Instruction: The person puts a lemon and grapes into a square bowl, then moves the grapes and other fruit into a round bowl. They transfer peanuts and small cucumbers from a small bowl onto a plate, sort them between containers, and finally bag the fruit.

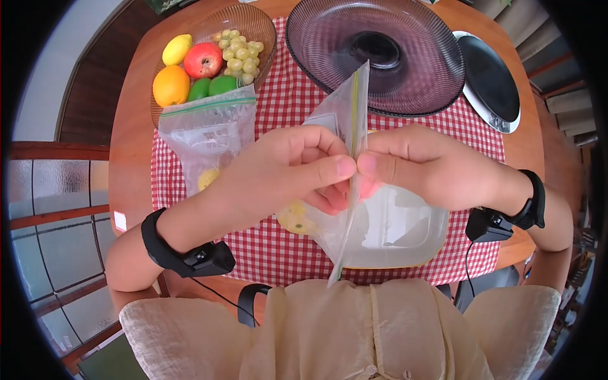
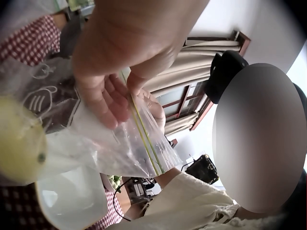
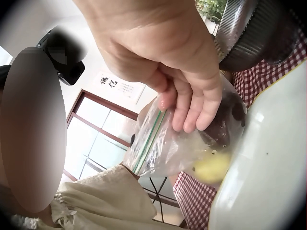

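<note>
My left hand (image 1: 266, 168) and right hand (image 1: 437, 168) meet over the table, each pinching the top of a clear zip bag (image 1: 329, 234) between thumb and fingers. The bag's yellow-green zip strip (image 2: 140, 125) runs between the two thumbs. Low in this bag lies a rounded yellow piece (image 1: 296, 218) with a small dark spot, its kind unclear; it also shows as a yellow shape (image 3: 211, 168) in the right wrist view. Partly beneath the hands sits a white rectangular dish (image 1: 418, 237). A second zip bag (image 1: 212, 136), holding something yellow, lies left of my left hand.
A ribbed amber bowl (image 1: 266, 38) of fruit stands at the back left, overlapped by the second bag. Behind the hands is a wide purple glass dish (image 1: 418, 38); a dark oval plate (image 1: 487, 79) is to its right. A red checked cloth (image 1: 253, 253) covers the table.
</note>
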Tool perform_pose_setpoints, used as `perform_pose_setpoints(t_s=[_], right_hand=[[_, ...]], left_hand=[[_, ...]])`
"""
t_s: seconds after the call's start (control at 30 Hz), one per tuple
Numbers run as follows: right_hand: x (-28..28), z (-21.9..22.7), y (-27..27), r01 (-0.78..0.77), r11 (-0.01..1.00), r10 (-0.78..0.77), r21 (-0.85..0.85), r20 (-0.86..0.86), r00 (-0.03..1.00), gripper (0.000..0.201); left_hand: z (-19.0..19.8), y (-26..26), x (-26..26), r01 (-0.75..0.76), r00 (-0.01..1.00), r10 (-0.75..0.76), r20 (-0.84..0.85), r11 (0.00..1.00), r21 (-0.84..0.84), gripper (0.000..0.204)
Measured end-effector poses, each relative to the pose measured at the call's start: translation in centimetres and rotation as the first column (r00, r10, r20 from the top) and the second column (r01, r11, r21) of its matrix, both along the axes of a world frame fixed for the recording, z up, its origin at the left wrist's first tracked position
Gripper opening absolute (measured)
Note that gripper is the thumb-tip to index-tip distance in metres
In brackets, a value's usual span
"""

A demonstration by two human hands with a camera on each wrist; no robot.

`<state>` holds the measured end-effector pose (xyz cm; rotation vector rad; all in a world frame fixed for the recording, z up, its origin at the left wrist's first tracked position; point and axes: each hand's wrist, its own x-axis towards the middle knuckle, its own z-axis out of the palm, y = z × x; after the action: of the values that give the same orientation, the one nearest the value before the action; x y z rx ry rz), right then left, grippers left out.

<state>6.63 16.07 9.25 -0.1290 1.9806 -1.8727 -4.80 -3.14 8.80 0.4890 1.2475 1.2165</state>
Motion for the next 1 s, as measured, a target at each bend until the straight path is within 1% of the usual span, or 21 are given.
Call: perform_pose_setpoints(t_s=[0.07,0.1,0.17,0.2,0.23,0.27,0.3,0.33,0.4,0.43,0.5,0.53,0.6,0.63,0.67,0.7,0.73,0.8,0.9,0.97,1.0], right_hand=[[0.2,0.0,-0.1,-0.022,0.999,0.023,0.048,-0.013,1.0,0.03],[0.2,0.0,-0.2,-0.041,0.994,0.044,0.097,-0.029,0.999,0.03],[0.3,-0.1,-0.4,-0.063,0.99,0.071,0.129,-0.06,0.996,0.028],[0.3,-0.1,-0.5,-0.082,0.983,0.097,0.164,-0.089,0.991,0.027],[0.3,0.1,-0.6,-0.082,0.983,0.097,0.163,-0.087,0.991,0.027],[0.4,0.4,-0.7,-0.092,0.968,0.105,0.232,-0.048,0.993,0.026],[0.5,0.6,-0.8,-0.104,0.948,0.111,0.299,-0.007,0.994,0.026],[0.6,0.5,-0.9,-0.106,0.948,0.113,0.299,-0.005,0.994,0.026],[0.8,0.3,-1.1,-0.062,0.949,0.099,0.308,-0.106,0.989,0.027],[0.8,0.0,-1.1,-0.064,0.949,0.101,0.308,-0.105,0.989,0.027],[0.9,-0.4,-1.1,0.018,0.968,0.014,0.252,-0.123,0.992,0.027],[0.8,-0.2,-0.9,0.017,0.968,0.014,0.252,-0.12,0.993,0.027],[0.6,0.3,-0.7,-0.024,0.981,0.016,0.193,0.043,0.999,0.028],[0.6,0.7,-1.0,-0.022,0.981,0.013,0.193,0.046,0.999,0.028],[0.4,1.2,-1.5,0.087,0.995,-0.075,-0.041,0.227,0.971,0.029],[0.4,1.4,-1.8,0.233,0.94,-0.114,-0.248,0.414,0.903,0.031],[0.3,1.3,-1.7,0.236,0.94,-0.118,-0.247,0.413,0.903,0.031],[-0.2,0.9,-1.4,0.171,0.93,-0.045,-0.326,0.36,0.932,0.026],[-0.2,-0.1,-1.3,0.2,0.926,-0.098,-0.32,0.308,0.946,0.031],[-0.2,-0.2,0.1,0.238,0.918,-0.133,-0.318,0.317,0.939,0.03],[-0.1,-0.2,0.7,0.277,0.907,-0.171,-0.317,0.324,0.93,0.029]], left_hand=[[0.2,-0.1,0.1,0.024,0.994,-0.025,-0.102,1.0,-0.012,0.018],[0.5,-0.2,0.2,0.021,0.995,-0.022,-0.102,1.0,-0.013,0.018],[1.1,-0.2,0.3,0.079,0.943,-0.106,-0.316,0.992,-0.097,0.012],[1.4,-0.2,0.6,0.079,0.943,-0.106,-0.315,0.992,-0.097,0.012],[1.6,-0.3,1.1,0.072,0.889,-0.11,-0.444,0.992,-0.102,0.009],[1.7,-0.3,1.3,0.064,0.818,-0.113,-0.564,0.992,-0.106,0.007],[1.8,-0.3,1.3,0.063,0.819,-0.112,-0.563,0.992,-0.106,0.007],[1.8,-0.3,1.3,0.078,0.807,-0.138,-0.574,0.989,-0.128,0.007],[2.0,-0.2,1.2,0.092,0.795,-0.163,-0.584,0.985,-0.149,0.006],[2.1,-0.1,1.1,0.095,0.797,-0.171,-0.579,0.983,-0.16,0.007],[2.1,0.0,0.8,0.098,0.799,-0.179,-0.574,0.981,-0.169,0.007],[2.1,-0.1,0.7,0.092,0.801,-0.177,-0.572,0.98,-0.174,0.007],[2.0,-0.4,0.5,0.091,0.804,-0.177,-0.568,0.98,-0.177,0.007],[2.0,-0.6,0.3,0.067,0.862,-0.136,-0.489,0.985,-0.156,0.005],[2.0,-0.7,0.2,0.043,0.91,-0.096,-0.403,0.989,-0.14,0.004],[2.0,-0.7,0.0,0.047,0.911,-0.1,-0.401,0.989,-0.14,0.004],[1.9,-0.6,-0.3,0.037,0.92,-0.074,-0.386,0.994,-0.104,0.003],[1.8,-0.6,-0.4,0.027,0.928,-0.05,-0.37,0.997,-0.066,0.002],[0.8,-1.5,-0.7,-0.047,0.903,0.019,-0.429,0.997,-0.056,0.01],[-0.3,-2.9,-2.2,-0.154,0.703,0.065,-0.709,0.986,-0.062,0.01],[-0.4,-3.7,-3.4,-0.154,0.704,0.068,-0.707,0.986,-0.059,0.01]])
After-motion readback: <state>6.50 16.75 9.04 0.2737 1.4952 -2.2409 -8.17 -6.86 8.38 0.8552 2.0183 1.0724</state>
